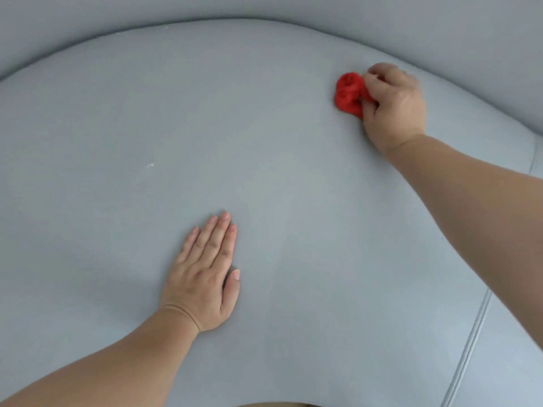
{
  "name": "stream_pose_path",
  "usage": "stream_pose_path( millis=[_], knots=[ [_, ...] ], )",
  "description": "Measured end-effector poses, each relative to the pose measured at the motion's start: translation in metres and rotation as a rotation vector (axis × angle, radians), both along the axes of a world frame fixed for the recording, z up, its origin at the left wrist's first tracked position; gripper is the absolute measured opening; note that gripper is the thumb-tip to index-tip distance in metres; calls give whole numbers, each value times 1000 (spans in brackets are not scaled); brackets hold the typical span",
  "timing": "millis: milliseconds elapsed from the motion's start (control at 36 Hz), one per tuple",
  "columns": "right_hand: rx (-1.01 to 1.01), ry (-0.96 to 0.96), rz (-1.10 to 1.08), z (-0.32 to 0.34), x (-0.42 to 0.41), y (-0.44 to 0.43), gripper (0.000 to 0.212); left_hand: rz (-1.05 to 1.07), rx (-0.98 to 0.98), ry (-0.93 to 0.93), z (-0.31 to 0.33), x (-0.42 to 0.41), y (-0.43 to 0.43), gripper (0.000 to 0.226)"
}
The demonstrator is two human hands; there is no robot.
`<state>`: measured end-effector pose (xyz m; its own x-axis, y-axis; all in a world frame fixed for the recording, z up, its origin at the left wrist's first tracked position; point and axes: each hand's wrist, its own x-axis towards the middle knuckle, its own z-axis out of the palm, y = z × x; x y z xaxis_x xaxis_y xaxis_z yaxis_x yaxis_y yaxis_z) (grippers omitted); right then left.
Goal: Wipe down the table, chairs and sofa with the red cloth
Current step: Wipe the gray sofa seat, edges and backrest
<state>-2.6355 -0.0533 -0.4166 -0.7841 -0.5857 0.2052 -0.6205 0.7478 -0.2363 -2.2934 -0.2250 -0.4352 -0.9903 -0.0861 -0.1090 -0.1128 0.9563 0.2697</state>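
A grey-blue sofa seat cushion point(264, 160) fills almost the whole view. My right hand point(393, 104) is at the upper right, fingers closed around a bunched red cloth point(348, 94) that presses on the cushion near its back edge. My left hand point(205, 277) lies flat on the cushion at the lower middle, palm down, fingers straight and close together, holding nothing.
The sofa backrest point(293, 7) runs along the top of the view behind the cushion. A piped seam point(470, 342) at the lower right separates this cushion from the neighbouring one point(511, 348). A small white speck point(150, 165) lies on the cushion at left.
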Motion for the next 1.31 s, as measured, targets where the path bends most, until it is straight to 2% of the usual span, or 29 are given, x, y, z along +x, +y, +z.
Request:
stream_pose_path(
  millis=[278,417,611,944,1056,1306],
  knots=[
    [-50,-70,-71,-3,-58,-23,33,-5,1,5,-5,1,-2,65],
    [-10,-126,-140,-2,-79,-37,43,-3,12,20,-7,1,-4,65],
    [-7,-102,-138,-2,-84,-40,36,-2,9,32,-9,-1,-5,66],
    [11,-108,101,6,-49,-107,31,3,-17,25,-8,0,-4,66],
    [61,-119,113,3,-44,-112,29,-1,-18,31,-7,0,-5,65],
    [4,-156,162,12,-22,-109,30,-2,-20,26,-7,0,-4,65]
  ],
)
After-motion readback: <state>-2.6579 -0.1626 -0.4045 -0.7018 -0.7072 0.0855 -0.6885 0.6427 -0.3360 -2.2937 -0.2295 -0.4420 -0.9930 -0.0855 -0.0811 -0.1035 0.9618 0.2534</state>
